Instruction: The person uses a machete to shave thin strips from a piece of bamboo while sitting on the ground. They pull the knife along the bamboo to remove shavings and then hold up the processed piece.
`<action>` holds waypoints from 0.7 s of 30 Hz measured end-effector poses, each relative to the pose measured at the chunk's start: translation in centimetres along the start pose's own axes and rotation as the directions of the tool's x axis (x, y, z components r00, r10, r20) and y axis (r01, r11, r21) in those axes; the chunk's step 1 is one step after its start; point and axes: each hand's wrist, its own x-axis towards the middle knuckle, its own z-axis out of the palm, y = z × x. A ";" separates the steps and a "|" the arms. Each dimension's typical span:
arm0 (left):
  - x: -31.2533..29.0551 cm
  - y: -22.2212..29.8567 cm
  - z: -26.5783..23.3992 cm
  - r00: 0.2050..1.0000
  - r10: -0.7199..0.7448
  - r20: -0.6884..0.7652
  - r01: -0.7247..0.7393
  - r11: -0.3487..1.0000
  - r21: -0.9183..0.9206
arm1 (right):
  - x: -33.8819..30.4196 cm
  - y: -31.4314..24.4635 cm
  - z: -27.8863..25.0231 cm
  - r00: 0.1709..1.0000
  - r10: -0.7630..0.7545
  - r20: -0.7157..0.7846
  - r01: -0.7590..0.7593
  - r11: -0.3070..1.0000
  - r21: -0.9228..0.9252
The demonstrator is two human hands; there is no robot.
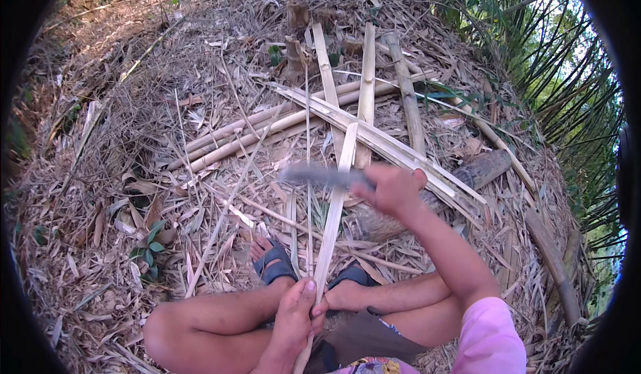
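My left hand (298, 307) is closed round the lower part of a long pale split bamboo strip (332, 230), which slants up and away from my lap. In my right hand (394, 190) is a knife (314, 175), gripped by its handle and smeared by motion. Its grey blade points left and crosses over the upper part of the strip; whether it touches the strip I cannot tell. Just beyond my right hand lies a bundle of split bamboo strips (387, 143), slanting down to the right.
Whole bamboo poles (267, 123) and more split pieces (366, 73) lie crossed beyond my feet. A thick bamboo log (484, 167) lies at right. Cut stumps (294, 60) stand at the far side. Dry leaves cover the ground, and green bamboo (567, 107) grows at right.
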 end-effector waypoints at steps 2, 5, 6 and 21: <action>-0.3 0.0 0.0 1.000 -0.019 0.008 0.019 1.000 -0.011 | 2.1 3.1 -0.2 0.975 0.221 0.037 -0.224 0.970 0.093; -0.2 0.7 -0.2 0.999 -0.014 0.037 0.015 0.999 -0.036 | 0.8 0.8 0.0 0.996 0.037 0.080 -0.044 0.995 0.088; -0.3 0.4 -0.7 0.999 -0.028 0.036 0.030 0.998 -0.053 | -0.1 -1.8 -0.8 0.993 -0.047 0.110 0.041 0.998 0.057; -0.1 0.1 -0.9 0.992 -0.079 0.100 0.087 0.993 -0.082 | 4.2 3.2 -0.3 0.992 0.124 -0.038 -0.119 0.987 0.105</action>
